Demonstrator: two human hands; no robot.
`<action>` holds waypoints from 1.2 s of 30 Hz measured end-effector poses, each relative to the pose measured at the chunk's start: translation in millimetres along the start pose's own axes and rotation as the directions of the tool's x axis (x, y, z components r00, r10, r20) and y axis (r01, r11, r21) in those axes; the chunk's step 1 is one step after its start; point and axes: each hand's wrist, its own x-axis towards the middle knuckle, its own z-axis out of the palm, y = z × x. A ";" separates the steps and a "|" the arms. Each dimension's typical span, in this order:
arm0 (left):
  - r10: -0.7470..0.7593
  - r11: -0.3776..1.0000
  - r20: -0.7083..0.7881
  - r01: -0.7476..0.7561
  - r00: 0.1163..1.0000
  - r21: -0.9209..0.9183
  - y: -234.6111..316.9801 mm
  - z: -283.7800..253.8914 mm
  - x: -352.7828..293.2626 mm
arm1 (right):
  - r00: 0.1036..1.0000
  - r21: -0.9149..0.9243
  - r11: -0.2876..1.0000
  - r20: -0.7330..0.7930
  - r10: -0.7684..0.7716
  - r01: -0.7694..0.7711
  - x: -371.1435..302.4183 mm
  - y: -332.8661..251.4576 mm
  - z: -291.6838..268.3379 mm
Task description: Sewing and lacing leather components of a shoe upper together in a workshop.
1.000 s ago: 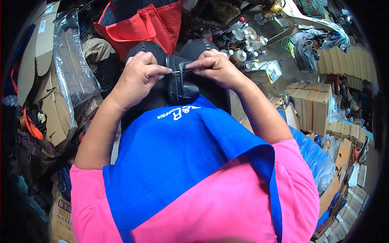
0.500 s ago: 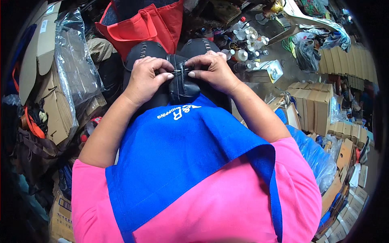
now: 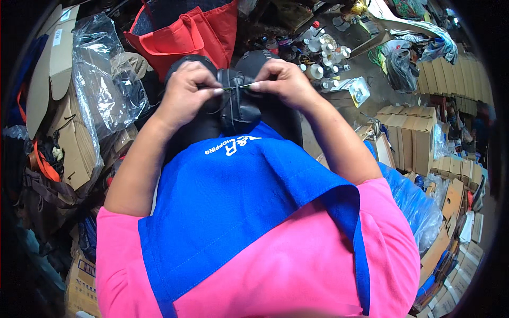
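Observation:
A black leather-like piece [image 3: 241, 115] with a narrow strap lies across my lap, just beyond the top of the blue apron [image 3: 244, 196]. Over its far part runs a thin pale cord [image 3: 230, 88], drawn straight between my two hands. The left end is pinched between thumb and fingertips of my left hand [image 3: 188, 95]. My right hand [image 3: 287, 85] pinches the other end in the same way. Dark loose strands hang by the left fingertips; where they lead is hidden against the black material.
Beyond my knees stands a red bag [image 3: 212, 37]. Several bottles [image 3: 323, 50] crowd the floor at the far right, near a clear plastic container [image 3: 352, 91]. Cardboard boxes [image 3: 408, 132] are stacked on the right. Plastic-wrapped cardboard [image 3: 106, 79] leans on the left.
My hands have moved slightly apart, and the cord between them is now stretched straighter. The plastic sheet on the left has shifted toward my left arm.

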 end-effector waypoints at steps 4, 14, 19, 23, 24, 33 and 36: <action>-0.091 0.996 0.077 0.090 0.993 0.014 9.8 -12.1 -9.0 | 0.996 0.067 0.997 0.084 0.039 -0.044 -4.2 -9.6 -9.2; 0.064 0.835 0.370 -0.253 0.927 0.489 13.8 -14.7 -2.7 | 0.916 -0.706 0.588 0.347 -0.199 0.395 4.6 -28.6 -1.5; -0.159 0.810 0.186 0.020 0.970 0.586 -20.0 -73.1 -50.3 | 0.977 -0.822 0.530 0.199 -0.075 0.208 -15.4 3.4 -44.9; -0.550 0.827 -0.091 0.526 0.830 -0.199 -28.3 -119.4 -77.5 | 0.910 0.111 0.909 -0.058 0.410 -0.402 -26.8 6.7 -73.0; -0.436 0.841 -0.092 0.368 0.895 -0.396 -29.5 -122.1 -73.1 | 0.953 0.396 0.885 -0.066 0.294 -0.246 -23.2 5.5 -66.4; -0.335 0.236 -0.035 0.048 0.942 -0.971 -24.1 -84.0 -35.7 | 0.999 0.876 0.481 -0.006 0.039 -0.014 0.7 -3.5 -35.5; -0.416 0.317 -0.110 0.030 0.903 -0.948 -30.9 -94.6 -49.0 | 0.945 0.769 0.636 -0.250 0.209 0.063 -22.5 8.5 -71.6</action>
